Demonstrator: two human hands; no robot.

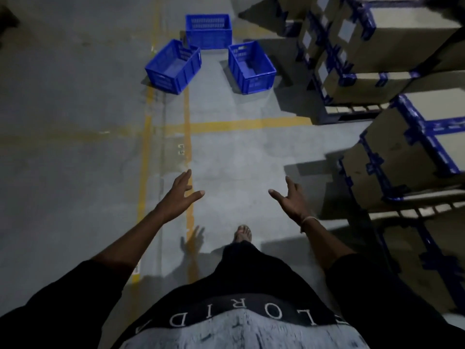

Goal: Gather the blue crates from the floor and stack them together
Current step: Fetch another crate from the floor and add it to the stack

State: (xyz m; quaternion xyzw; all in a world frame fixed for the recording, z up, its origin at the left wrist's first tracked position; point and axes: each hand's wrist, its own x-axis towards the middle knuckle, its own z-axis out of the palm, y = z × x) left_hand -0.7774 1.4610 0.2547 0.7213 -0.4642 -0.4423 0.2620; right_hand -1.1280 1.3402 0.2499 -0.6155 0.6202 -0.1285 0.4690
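From the head camera, three blue crates sit on the grey concrete floor (88, 102) well ahead of the person, grouped loosely in a triangle with all three open tops up. The far crate (208, 31) stands square to the view; the left crate (173, 66) lies turned at an angle with one corner just beside the far crate's front left corner; the right crate (251, 67) sits apart from the left one, its far corner close to the far crate's right side. All three look empty, though a pale patch shows on the floor of the right one. Yellow painted lines (187, 117) cross the floor between the person and the crates, and the left crate rests over one of them. Both arms reach forward over bare floor, holding nothing: the left hand (180, 195) has its fingers straight and spread with the thumb out, and the right hand (292, 197), a thin band at its wrist, is likewise spread with fingers relaxed. One bare foot (242, 234) shows below the hands. Along the right side, stacked cardboard boxes (392, 157) with blue strapping sit on pallets.
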